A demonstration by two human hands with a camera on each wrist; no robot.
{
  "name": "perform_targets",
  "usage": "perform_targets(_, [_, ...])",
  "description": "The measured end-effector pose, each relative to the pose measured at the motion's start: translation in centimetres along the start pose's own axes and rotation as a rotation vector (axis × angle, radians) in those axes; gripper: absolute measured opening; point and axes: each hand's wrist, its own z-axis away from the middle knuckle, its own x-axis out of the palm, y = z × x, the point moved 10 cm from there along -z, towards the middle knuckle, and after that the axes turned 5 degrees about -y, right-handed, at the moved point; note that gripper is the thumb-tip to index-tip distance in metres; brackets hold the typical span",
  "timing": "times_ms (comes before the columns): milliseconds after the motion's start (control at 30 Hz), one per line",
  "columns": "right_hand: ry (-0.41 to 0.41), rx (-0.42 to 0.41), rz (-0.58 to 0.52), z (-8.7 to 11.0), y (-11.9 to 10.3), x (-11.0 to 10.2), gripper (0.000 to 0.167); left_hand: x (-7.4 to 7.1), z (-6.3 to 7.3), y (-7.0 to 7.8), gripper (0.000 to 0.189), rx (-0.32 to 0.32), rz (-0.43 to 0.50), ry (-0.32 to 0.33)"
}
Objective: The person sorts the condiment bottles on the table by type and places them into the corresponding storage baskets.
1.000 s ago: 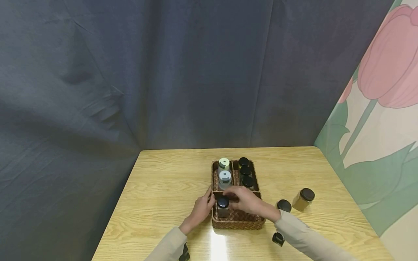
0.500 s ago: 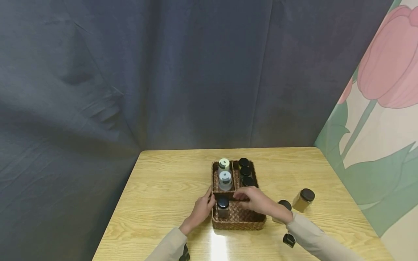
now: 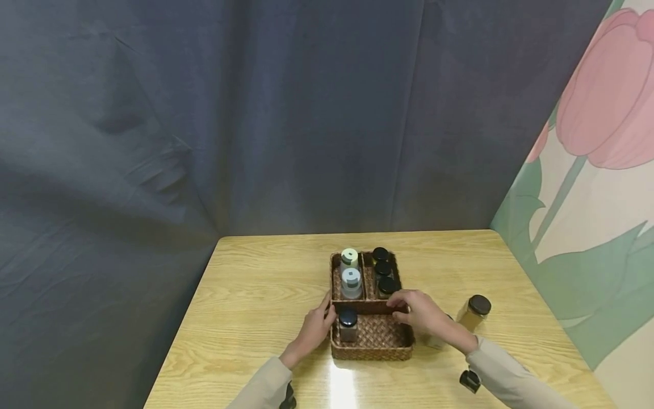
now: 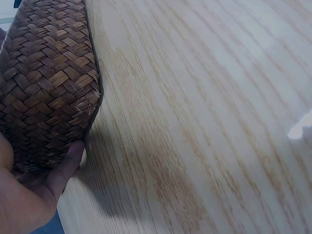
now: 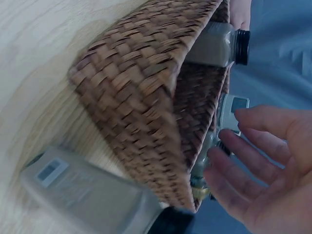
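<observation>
A brown woven basket [image 3: 372, 353] with three compartments sits on the table. My left hand [image 3: 313, 328] grips its left wall, thumb over the rim and fingers outside. In the front compartment's left end stands a black-lidded jar [image 3: 348, 332]. Two pale-capped bottles [image 3: 351, 286] fill part of the back left compartment; three black-lidded jars [image 3: 386, 286] line the back right one. My right hand [image 3: 420, 311] hovers over the basket's right rim, fingers loosely bent, holding nothing. In the right wrist view its fingers [image 5: 263, 119] are apart, near the basket's edge.
Right of the basket, a black-lidded jar of tan contents [image 3: 472, 319] stands on the wooden table [image 3: 255, 289]. Another jar [image 5: 87, 195] is close to the basket's right wall, partly hidden by my right forearm in the head view. A dark curtain [image 3: 327, 125] hangs behind.
My right hand has moved right, from beside the jar in the front compartment to the basket's right rim. That jar stays in place, and my left hand keeps its hold.
</observation>
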Motion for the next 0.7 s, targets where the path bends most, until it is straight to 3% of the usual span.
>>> perform_targets(233, [0.063,0.079,0.080,1.5,1.7,-1.0,0.019,0.0,0.1,-0.2,0.060,-0.041,0.013,-0.010])
perform_targets(533, [0.143,0.118,0.054,3.8,3.0,-2.5,0.024,0.1,0.2,0.1,0.059,-0.021,0.004,-0.017])
perform_targets(700, [0.133,0.143,0.030,5.0,4.1,-2.7,0.028,-0.1,0.0,0.2,0.060,-0.009,-0.012,-0.002])
